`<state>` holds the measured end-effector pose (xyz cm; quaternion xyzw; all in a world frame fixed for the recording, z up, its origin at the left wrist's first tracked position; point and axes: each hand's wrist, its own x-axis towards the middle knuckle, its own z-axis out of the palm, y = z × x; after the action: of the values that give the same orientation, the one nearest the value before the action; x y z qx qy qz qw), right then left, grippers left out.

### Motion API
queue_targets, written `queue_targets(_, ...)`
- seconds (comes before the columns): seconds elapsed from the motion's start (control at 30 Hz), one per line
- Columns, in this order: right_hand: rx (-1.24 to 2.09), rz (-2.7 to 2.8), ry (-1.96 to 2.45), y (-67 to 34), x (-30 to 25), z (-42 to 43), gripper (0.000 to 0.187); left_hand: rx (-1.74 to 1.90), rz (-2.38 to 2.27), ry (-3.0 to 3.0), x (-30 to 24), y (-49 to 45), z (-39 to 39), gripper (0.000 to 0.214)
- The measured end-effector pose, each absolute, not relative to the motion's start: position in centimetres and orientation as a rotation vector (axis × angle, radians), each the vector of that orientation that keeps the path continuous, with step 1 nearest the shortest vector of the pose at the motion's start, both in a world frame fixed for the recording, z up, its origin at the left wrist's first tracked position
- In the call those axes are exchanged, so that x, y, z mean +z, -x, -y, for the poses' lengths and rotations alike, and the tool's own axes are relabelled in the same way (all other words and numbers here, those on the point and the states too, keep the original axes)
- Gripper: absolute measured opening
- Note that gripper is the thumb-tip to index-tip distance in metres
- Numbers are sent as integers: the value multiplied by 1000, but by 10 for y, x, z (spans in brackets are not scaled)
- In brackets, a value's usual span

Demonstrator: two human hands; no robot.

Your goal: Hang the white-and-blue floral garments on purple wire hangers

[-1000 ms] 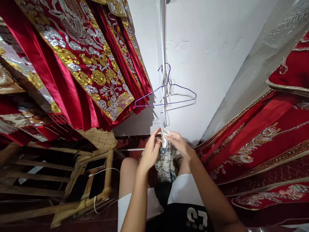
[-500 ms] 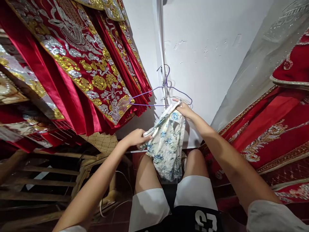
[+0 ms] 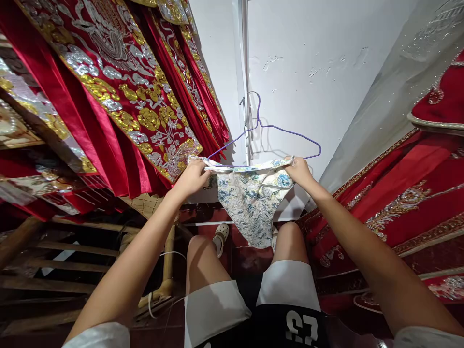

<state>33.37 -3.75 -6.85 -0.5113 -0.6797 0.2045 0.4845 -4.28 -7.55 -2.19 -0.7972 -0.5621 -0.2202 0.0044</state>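
Both hands have spread apart since half a second ago, so the floral garment (image 3: pixel 252 200) is now stretched wide instead of bunched. Left hand (image 3: pixel 194 176) and right hand (image 3: pixel 299 170) each pinch a top corner, right under the purple wire hanger (image 3: pixel 266 137); looks like it's touching the bar, hard to tell.

A costume store-room: embroidered red robes (image 3: pixel 119 96) hang crowded along a white wall (image 3: pixel 308 58), a wire hanger (image 3: pixel 268 135) on its pipe (image 3: pixel 246 72).
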Motion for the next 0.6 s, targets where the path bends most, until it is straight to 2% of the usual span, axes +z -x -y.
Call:
queue_targets(0.17,475,1648,1277,-333,-59,49,10,-349,2199,2516,-1,32,49,30)
queue_targets(0.37,498,1784,1145,-319,-68,71,7,-906,1460,2494,18,13,50,4)
queue_targets(0.4,545,1809,1114,-316,-68,75,7,-970,1403,2530,20,9,51,11)
queue_targets(0.5,605,1814,1020,-313,-66,86,24,-1065,1414,2618,25,2,48,41)
queue_targets(0.6,430,1652,1050,-327,-58,91,59,-1014,1425,2638,24,2,40,46)
